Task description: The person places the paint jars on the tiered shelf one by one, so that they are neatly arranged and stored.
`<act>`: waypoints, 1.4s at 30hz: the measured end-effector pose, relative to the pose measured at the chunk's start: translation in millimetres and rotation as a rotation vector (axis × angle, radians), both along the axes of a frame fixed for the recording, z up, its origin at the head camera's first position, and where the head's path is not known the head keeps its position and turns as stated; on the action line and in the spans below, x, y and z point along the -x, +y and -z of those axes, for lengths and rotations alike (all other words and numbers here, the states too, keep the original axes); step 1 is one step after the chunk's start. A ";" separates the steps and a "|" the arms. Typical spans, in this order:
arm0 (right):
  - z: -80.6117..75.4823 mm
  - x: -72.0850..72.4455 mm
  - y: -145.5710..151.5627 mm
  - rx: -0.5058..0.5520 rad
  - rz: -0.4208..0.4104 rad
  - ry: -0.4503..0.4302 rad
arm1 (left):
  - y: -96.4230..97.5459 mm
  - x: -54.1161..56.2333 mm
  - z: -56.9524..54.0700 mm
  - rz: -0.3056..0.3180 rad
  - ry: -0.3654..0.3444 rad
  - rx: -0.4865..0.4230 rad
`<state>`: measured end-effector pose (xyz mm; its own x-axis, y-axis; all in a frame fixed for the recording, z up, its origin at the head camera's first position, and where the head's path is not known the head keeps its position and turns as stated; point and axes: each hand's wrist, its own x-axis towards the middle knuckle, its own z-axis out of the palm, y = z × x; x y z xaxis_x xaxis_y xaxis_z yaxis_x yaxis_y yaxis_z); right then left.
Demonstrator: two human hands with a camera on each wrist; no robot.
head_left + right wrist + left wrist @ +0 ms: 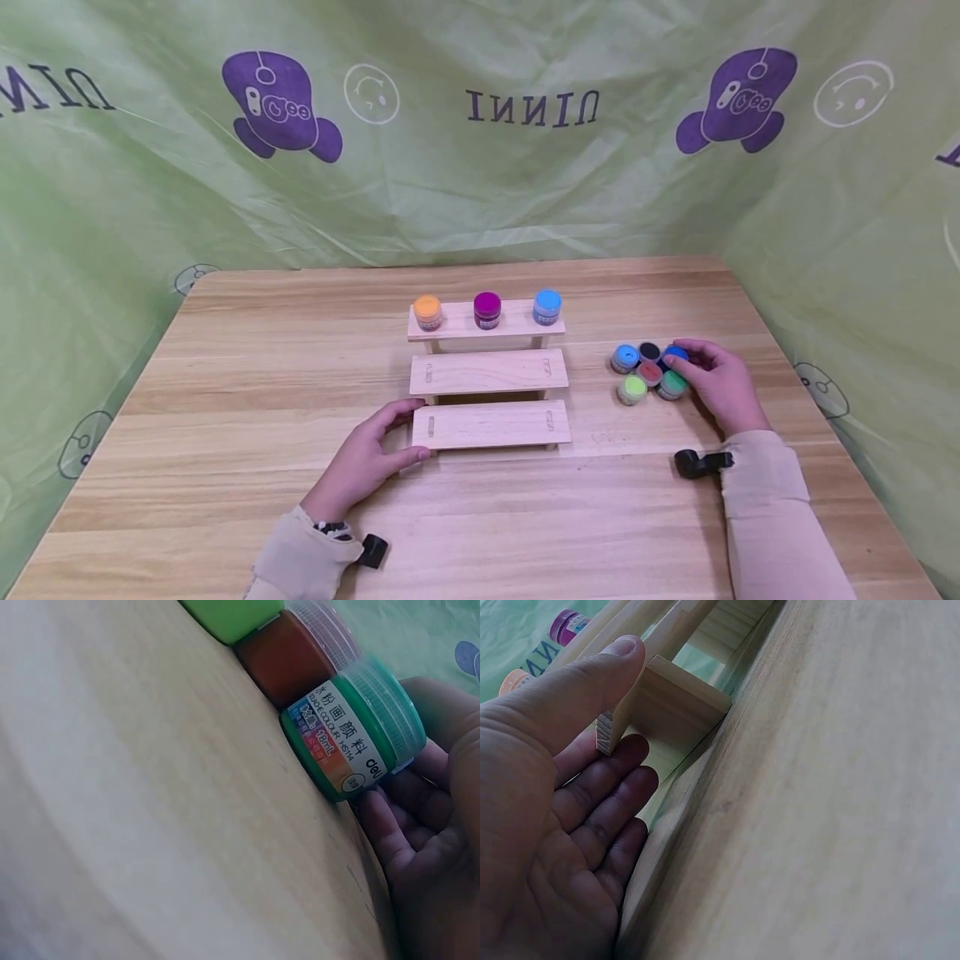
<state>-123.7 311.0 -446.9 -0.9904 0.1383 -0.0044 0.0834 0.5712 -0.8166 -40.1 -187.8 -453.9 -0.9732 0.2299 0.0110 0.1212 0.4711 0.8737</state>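
At the far left, the wooden table [225,375] is stretching out beneath everything, and a green curtain [420,192] printed with purple figures is hanging behind it. My left sleeve [300,554] is reaching in from the bottom, and a small black device [372,551] is sticking out at that wrist. With my left hand [360,467] I am gripping the left end of the lowest step of the wooden stand [491,427], my thumb sitting at the near corner and my fingers reaching round the end and under the board.

The stand is rising in three steps away from me. On its top step an orange jar [427,313], a purple jar [487,311] and a light blue jar [547,308] are standing upright in a spaced row.

To the right of the stand, six jars are standing clustered on the table: a blue jar [625,359], a yellow-green jar [632,389], a black-lidded jar [649,352], a reddish-brown jar [649,373], a green jar [672,385] and, at the far right, a dark blue jar [676,352]. With my right hand [722,387] I am pinching that dark blue one between thumb and fingers. Another black device [697,464] is jutting from my right sleeve [772,500].
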 end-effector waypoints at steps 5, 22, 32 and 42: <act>0.2 -0.5 -0.2 -0.010 0.005 0.007 | 0.2 0.1 0.2 0.004 0.002 -0.003; 1.9 2.7 -0.2 0.024 0.093 0.023 | 0.5 0.1 -0.1 0.007 0.003 -0.013; -10.0 1.2 -4.8 0.088 0.136 0.053 | 0.0 0.1 -0.6 0.002 0.002 -0.004; -19.1 0.5 -10.2 0.176 0.149 0.071 | -0.2 0.3 0.1 0.004 0.003 0.002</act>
